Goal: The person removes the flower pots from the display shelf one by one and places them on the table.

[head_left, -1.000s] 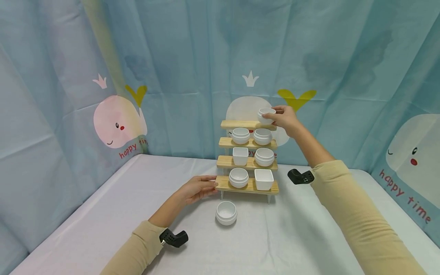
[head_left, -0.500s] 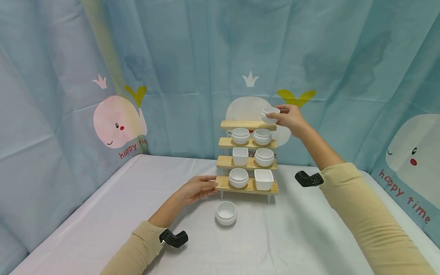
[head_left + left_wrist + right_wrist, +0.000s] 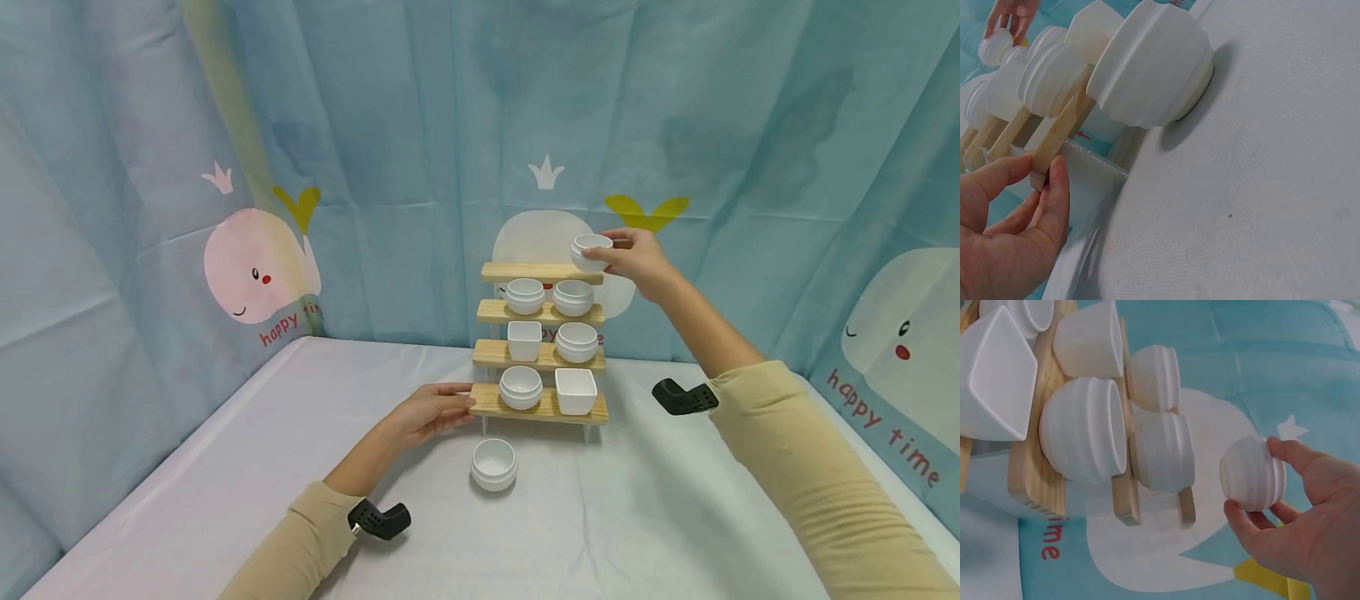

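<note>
A wooden tiered stand [image 3: 491, 399] has several steps bearing white bowls, some round and some square. My left hand [image 3: 431, 414] pinches the left end of its lowest step between thumb and fingers, as the left wrist view shows. At the top right, my right hand [image 3: 636, 260] holds a small round white bowl [image 3: 1250, 475] by its sides. In the right wrist view that bowl is apart from the top step, past its right end. Another round white bowl [image 3: 493, 467] stands on the table in front of the stand.
Behind the stand hangs a blue curtain [image 3: 420, 267] printed with whales and lettering. A white cloth covers the table [image 3: 637, 517]. A square bowl [image 3: 576, 392] and a round bowl [image 3: 521, 388] share the lowest step.
My right hand has shifted slightly right with the bowl, from over the top step's right part to its right end. The left hand keeps its place.
</note>
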`<state>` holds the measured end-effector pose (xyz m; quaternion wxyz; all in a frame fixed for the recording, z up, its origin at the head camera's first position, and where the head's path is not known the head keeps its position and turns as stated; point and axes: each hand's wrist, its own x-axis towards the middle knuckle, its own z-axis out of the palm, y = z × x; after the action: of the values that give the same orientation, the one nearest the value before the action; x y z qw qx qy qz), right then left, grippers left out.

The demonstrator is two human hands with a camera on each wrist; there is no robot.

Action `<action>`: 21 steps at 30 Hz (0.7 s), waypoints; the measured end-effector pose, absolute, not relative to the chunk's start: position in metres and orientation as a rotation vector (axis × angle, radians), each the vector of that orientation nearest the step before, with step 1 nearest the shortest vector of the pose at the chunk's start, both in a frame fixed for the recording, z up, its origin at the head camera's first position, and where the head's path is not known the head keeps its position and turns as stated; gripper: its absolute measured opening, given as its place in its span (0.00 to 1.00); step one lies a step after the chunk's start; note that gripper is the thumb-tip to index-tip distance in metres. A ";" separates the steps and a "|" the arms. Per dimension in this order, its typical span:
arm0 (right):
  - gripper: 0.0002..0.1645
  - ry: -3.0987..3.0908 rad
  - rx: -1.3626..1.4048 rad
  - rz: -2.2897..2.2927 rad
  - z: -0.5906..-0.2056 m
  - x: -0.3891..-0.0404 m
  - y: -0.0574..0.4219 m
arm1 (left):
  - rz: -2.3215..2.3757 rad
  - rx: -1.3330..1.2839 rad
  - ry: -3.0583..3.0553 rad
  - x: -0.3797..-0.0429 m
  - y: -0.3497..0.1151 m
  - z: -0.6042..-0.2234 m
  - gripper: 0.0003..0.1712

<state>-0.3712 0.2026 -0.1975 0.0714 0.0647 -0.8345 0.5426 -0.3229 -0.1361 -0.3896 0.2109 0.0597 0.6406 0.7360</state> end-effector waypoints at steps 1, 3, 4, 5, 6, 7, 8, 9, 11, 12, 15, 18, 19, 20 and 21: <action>0.39 -2.510 0.196 1.630 -0.198 -0.370 0.203 | 2.045 0.165 1.781 -0.323 -0.136 -0.390 0.32; 0.40 -2.514 0.200 1.626 -0.197 -0.368 0.203 | 2.044 0.165 1.783 -0.323 -0.136 -0.390 0.32; 0.40 -2.516 0.203 1.625 -0.197 -0.367 0.203 | 2.044 0.164 1.784 -0.323 -0.136 -0.390 0.32; 0.40 -2.517 0.205 1.624 -0.197 -0.365 0.203 | 2.044 0.161 1.785 -0.324 -0.136 -0.390 0.32; 0.41 -2.517 0.207 1.624 -0.197 -0.364 0.204 | 2.044 0.162 1.786 -0.324 -0.135 -0.390 0.32; 0.41 -2.518 0.209 1.623 -0.197 -0.362 0.204 | 2.045 0.161 1.785 -0.324 -0.135 -0.390 0.32; 0.41 -2.518 0.211 1.622 -0.196 -0.361 0.204 | 2.045 0.160 1.785 -0.324 -0.135 -0.390 0.32; 0.41 -2.518 0.214 1.622 -0.196 -0.359 0.205 | 2.046 0.159 1.785 -0.324 -0.135 -0.390 0.32; 0.41 -2.519 0.214 1.621 -0.196 -0.357 0.205 | 2.047 0.158 1.785 -0.324 -0.135 -0.390 0.31; 0.41 -2.519 0.214 1.622 -0.195 -0.356 0.205 | 2.048 0.159 1.785 -0.324 -0.135 -0.390 0.31; 0.41 -2.525 0.213 1.625 -0.195 -0.354 0.206 | 2.050 0.161 1.780 -0.324 -0.135 -0.390 0.31; 0.42 -2.534 0.214 1.627 -0.196 -0.352 0.206 | 2.047 0.161 1.780 -0.324 -0.136 -0.390 0.32; 0.42 -2.535 0.212 1.629 -0.196 -0.351 0.206 | 2.047 0.159 1.779 -0.324 -0.136 -0.390 0.32; 0.42 -2.538 0.210 1.630 -0.197 -0.350 0.205 | 2.046 0.157 1.780 -0.324 -0.136 -0.390 0.32; 0.42 -2.538 0.210 1.630 -0.197 -0.350 0.205 | 2.046 0.156 1.780 -0.324 -0.136 -0.390 0.32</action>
<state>-0.3501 0.2053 -0.1971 0.0589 0.0692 -0.8379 0.5382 -0.3239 -0.1357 -0.3902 0.2111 0.0563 0.6405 0.7362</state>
